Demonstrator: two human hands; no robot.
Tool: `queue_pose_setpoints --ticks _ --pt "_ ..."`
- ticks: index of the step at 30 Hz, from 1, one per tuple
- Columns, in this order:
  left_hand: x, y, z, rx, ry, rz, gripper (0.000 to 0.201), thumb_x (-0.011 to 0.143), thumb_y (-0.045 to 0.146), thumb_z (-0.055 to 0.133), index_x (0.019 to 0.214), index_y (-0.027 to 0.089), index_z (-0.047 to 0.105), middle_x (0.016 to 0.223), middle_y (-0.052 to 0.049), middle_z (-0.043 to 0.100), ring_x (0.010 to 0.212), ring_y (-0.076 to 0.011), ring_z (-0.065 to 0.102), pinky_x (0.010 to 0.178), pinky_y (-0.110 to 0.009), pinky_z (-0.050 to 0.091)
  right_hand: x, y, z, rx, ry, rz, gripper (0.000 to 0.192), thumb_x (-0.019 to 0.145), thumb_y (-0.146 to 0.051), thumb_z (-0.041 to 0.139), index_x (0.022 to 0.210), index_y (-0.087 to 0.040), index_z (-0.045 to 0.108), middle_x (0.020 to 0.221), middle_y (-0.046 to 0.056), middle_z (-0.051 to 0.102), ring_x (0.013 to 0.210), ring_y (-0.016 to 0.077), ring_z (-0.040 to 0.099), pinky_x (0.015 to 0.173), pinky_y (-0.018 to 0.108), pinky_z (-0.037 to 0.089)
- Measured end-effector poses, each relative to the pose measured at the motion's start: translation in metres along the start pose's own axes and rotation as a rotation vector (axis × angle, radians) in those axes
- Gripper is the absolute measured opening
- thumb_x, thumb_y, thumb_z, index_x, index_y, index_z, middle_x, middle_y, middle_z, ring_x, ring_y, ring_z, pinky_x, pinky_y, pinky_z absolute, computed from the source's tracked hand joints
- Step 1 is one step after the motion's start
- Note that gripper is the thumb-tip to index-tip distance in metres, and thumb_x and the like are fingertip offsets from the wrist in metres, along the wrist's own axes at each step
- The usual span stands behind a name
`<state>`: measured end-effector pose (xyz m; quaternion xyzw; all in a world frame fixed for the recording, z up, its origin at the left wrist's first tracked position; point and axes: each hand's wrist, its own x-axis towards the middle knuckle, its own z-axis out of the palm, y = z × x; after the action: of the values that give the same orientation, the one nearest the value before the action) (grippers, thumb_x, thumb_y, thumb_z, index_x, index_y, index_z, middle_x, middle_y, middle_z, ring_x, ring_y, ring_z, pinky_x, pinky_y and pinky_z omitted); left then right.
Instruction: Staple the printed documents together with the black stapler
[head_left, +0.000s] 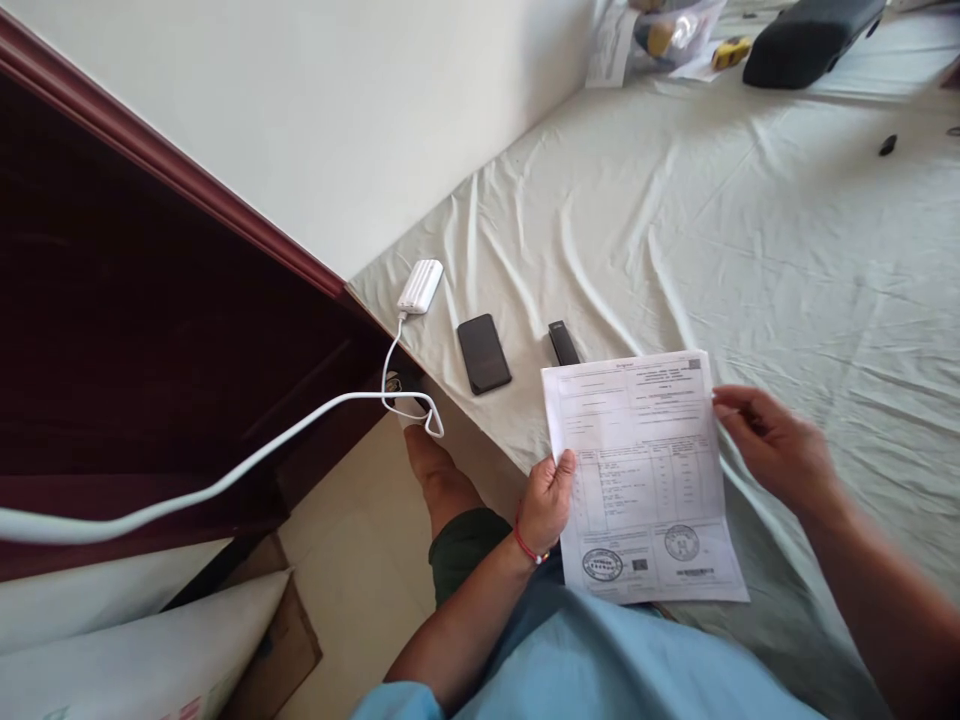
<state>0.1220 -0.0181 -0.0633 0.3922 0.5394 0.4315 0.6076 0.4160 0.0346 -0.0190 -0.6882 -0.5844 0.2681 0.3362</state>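
A printed document (622, 480) with a table of text, round and oval ink stamps and a barcode lies upright to my view above my lap. Its top edge looks layered, like more than one sheet. My left hand (546, 500), with a red string at the wrist, grips the left edge, thumb on top. At the upper right edge, my right hand (776, 440) has its fingers curled in a pinch, the tips meeting the paper's rim. Partly covered by the document's top is a slim black object (562, 343) on the bed.
A dark smartphone (484, 354) and a white power bank (421, 287) with a white cable (247, 480) rest near the sheet's (750, 250) left edge. Farther back are a black case (814, 42), a yellow item (730, 53) and a clear plastic bag (679, 35). White sacks (142, 640) stand lower left.
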Motion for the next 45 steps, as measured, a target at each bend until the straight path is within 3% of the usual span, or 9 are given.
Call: queue_pose_setpoints --ticks 4,7,10,14,21,26,32,37,45 --pt "-0.003 0.001 0.001 0.044 -0.026 -0.002 0.069 0.097 0.076 0.054 0.106 0.013 0.081 0.094 -0.012 0.082 0.082 -0.0242 0.074 0.078 -0.035 0.058 0.026 -0.045 -0.011 -0.246 0.217 -0.492 0.023 0.103 -0.033 0.058 0.113 -0.024 0.076 0.101 0.01 0.078 0.082 0.0234 0.064 0.084 0.042 0.053" --pt "-0.003 0.002 0.003 0.065 -0.016 0.006 0.07 0.096 0.077 0.055 0.104 0.013 0.081 0.092 -0.012 0.081 0.08 -0.0236 0.072 0.073 -0.033 0.056 0.04 -0.086 0.005 -0.249 0.051 -0.72 0.028 0.107 -0.028 0.051 0.119 -0.025 0.076 0.112 0.01 0.08 0.103 0.0279 0.067 0.092 0.045 0.054" --pt "-0.002 0.003 0.004 0.073 -0.015 0.005 0.07 0.096 0.078 0.056 0.104 0.012 0.08 0.092 -0.011 0.08 0.081 -0.0235 0.071 0.072 -0.032 0.055 0.049 -0.115 0.033 -0.346 -0.169 -0.785 0.035 0.11 -0.031 0.046 0.13 -0.023 0.073 0.126 0.011 0.078 0.121 0.0333 0.063 0.099 0.051 0.05" --pt "-0.003 0.003 0.004 0.006 -0.047 -0.016 0.072 0.095 0.079 0.055 0.107 0.012 0.079 0.089 -0.011 0.08 0.076 -0.0218 0.071 0.067 -0.031 0.053 0.058 -0.132 0.059 -0.425 -0.336 -0.799 0.032 0.11 -0.026 0.044 0.114 -0.02 0.076 0.114 0.012 0.08 0.128 0.0358 0.059 0.105 0.053 0.044" --pt "-0.005 0.004 0.004 0.015 -0.029 -0.026 0.072 0.097 0.078 0.053 0.105 0.011 0.079 0.089 -0.012 0.08 0.076 -0.0221 0.071 0.066 -0.032 0.053 0.066 -0.133 0.065 -0.337 -0.482 -0.681 0.035 0.108 -0.026 0.043 0.086 -0.022 0.07 0.093 0.008 0.077 0.097 0.0278 0.065 0.088 0.043 0.044" --pt "-0.003 0.008 0.006 0.042 0.03 0.079 0.061 0.102 0.071 0.051 0.119 0.017 0.075 0.113 -0.011 0.081 0.102 -0.025 0.074 0.093 -0.036 0.058 0.072 -0.124 0.072 -0.213 -0.519 -0.552 0.033 0.106 -0.028 0.045 0.094 -0.021 0.075 0.093 0.008 0.076 0.093 0.0255 0.067 0.083 0.038 0.047" --pt "-0.001 0.007 0.008 0.115 0.032 0.064 0.066 0.1 0.075 0.05 0.111 0.015 0.075 0.104 -0.011 0.081 0.09 -0.0233 0.073 0.079 -0.032 0.055 0.081 -0.104 0.082 -0.141 -0.453 -0.399 0.029 0.103 -0.035 0.054 0.09 -0.023 0.077 0.082 0.004 0.072 0.074 0.0191 0.064 0.071 0.032 0.046" --pt "-0.002 0.008 0.009 0.104 0.017 0.04 0.065 0.099 0.075 0.052 0.113 0.015 0.074 0.106 -0.011 0.081 0.092 -0.0234 0.073 0.078 -0.032 0.055 0.083 -0.095 0.086 -0.071 -0.479 -0.366 0.027 0.1 -0.035 0.056 0.092 -0.024 0.079 0.086 0.005 0.076 0.079 0.0209 0.068 0.076 0.032 0.049" --pt "-0.002 0.004 0.012 0.009 0.003 -0.026 0.066 0.096 0.075 0.058 0.113 0.014 0.075 0.106 -0.013 0.08 0.094 -0.0248 0.073 0.086 -0.034 0.056 0.083 -0.085 0.09 -0.211 -0.477 -0.382 0.029 0.101 -0.032 0.054 0.096 -0.023 0.082 0.087 0.006 0.077 0.092 0.0241 0.069 0.083 0.032 0.048"
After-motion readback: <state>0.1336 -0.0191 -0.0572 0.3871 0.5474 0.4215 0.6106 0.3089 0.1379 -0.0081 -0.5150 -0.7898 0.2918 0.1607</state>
